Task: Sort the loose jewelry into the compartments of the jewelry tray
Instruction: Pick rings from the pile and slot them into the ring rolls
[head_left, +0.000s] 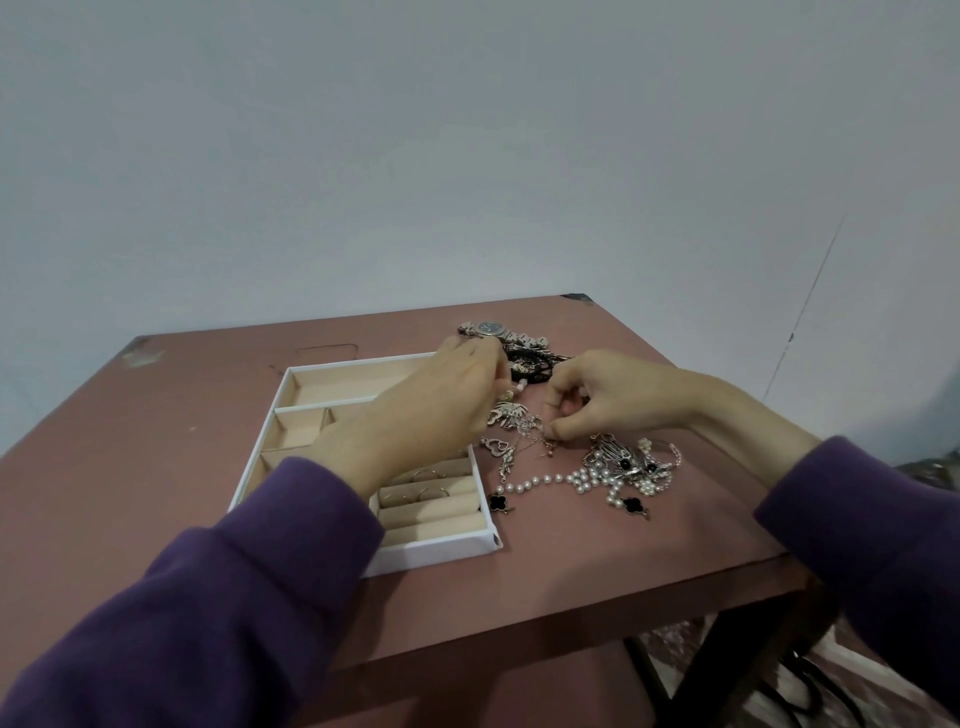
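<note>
A white jewelry tray (291, 387) with beige compartments lies on the left of the table; two rings (431, 475) sit in its ring rolls. Loose jewelry lies to its right: a silver watch (491, 328), black bracelets (540, 366), silver pendants (501, 447), a pearl necklace (587, 475) and black clover charms (632, 505). My left hand (441, 410) reaches across the tray, its fingertips curled down into the pile and hidden. My right hand (608, 397) pinches a thin silver chain (540, 434) between thumb and forefinger.
The table top (171, 447) is reddish brown, with its front edge close below the tray. A plain wall rises behind it. Black table legs and dark cables (810, 691) show on the floor at the lower right.
</note>
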